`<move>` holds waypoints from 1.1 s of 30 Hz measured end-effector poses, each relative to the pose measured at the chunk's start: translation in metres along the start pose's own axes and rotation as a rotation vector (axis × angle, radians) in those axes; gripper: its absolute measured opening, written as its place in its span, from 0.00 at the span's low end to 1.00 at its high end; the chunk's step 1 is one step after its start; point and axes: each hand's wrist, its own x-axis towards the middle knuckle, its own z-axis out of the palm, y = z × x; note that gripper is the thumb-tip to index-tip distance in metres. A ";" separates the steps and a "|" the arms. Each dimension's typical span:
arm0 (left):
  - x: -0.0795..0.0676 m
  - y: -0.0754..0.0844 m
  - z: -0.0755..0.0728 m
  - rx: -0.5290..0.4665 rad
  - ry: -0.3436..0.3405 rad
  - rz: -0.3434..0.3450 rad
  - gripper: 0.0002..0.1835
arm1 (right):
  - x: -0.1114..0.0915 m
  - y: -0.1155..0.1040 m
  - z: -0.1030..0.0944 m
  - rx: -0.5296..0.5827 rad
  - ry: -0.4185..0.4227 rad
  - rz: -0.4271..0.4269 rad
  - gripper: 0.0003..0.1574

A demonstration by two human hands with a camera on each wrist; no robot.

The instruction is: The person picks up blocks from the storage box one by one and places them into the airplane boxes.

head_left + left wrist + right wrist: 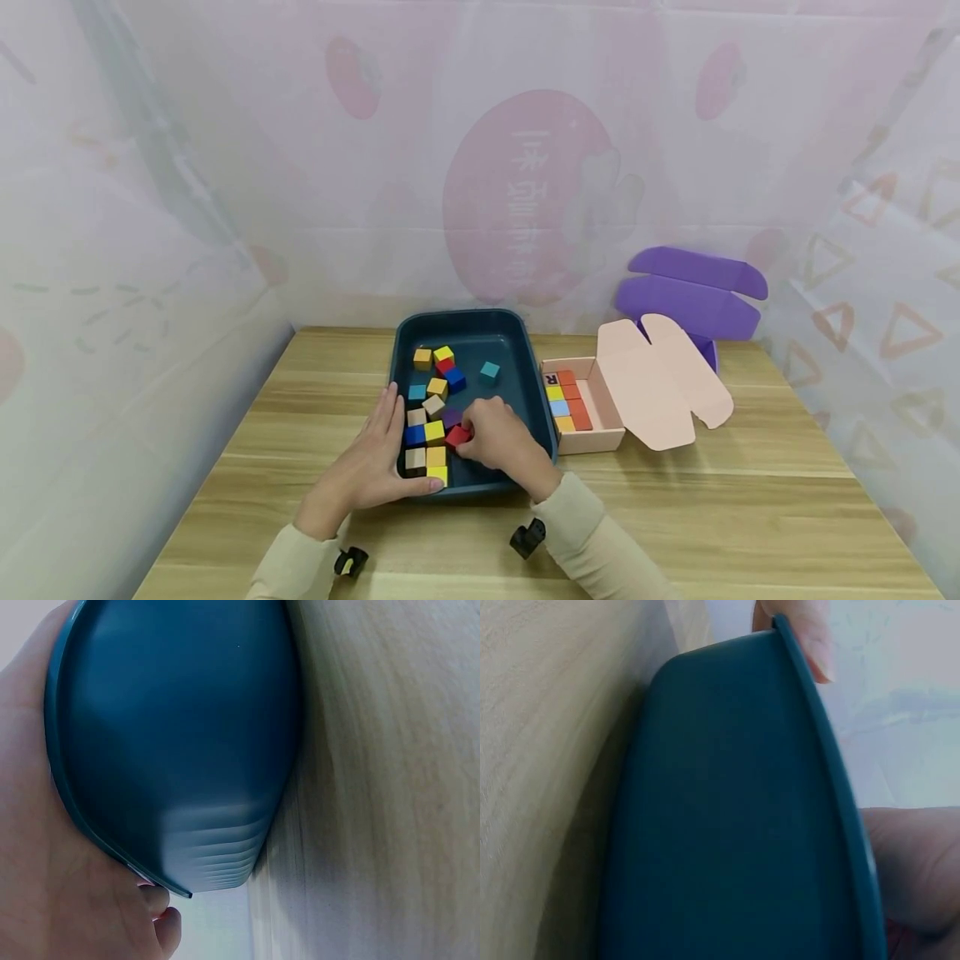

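A dark teal tray (480, 333) on the wooden table holds many small coloured cubes, mostly along its left side. My right hand (502, 437) reaches inside and pinches a red cube (456, 436) between thumb and fingers, beside a purple cube (452, 417). Across the tray's front left corner lies my left hand (363, 467), fingers extended along the left rim. Its thumb reaches over the front rim beside a yellow cube (437, 475). From the left wrist, the tray's outer wall (187, 735) fills the middle; the right wrist view shows the tray's outside (727, 795), hiding the pinched cube.
Right of the tray stands an open peach cardboard box (600, 442), its lid folded out, with coloured cubes packed along its left side. Behind it is an open purple box (690, 300). A lone teal cube (490, 372) lies toward the tray's right. Printed cloth surrounds the table.
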 end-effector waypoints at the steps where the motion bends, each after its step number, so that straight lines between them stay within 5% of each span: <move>1: 0.000 0.000 0.000 -0.001 -0.002 -0.002 0.77 | -0.001 0.001 -0.002 0.007 0.006 -0.001 0.11; 18: 0.001 0.002 0.000 0.011 -0.014 -0.021 0.78 | -0.023 0.030 -0.068 0.074 0.177 -0.008 0.13; 21: 0.000 0.002 0.000 0.009 -0.012 -0.018 0.78 | -0.027 0.039 -0.082 0.007 0.234 0.004 0.12; 33: -0.001 0.002 -0.001 0.001 -0.014 -0.008 0.78 | -0.029 0.079 -0.123 0.032 0.323 0.189 0.10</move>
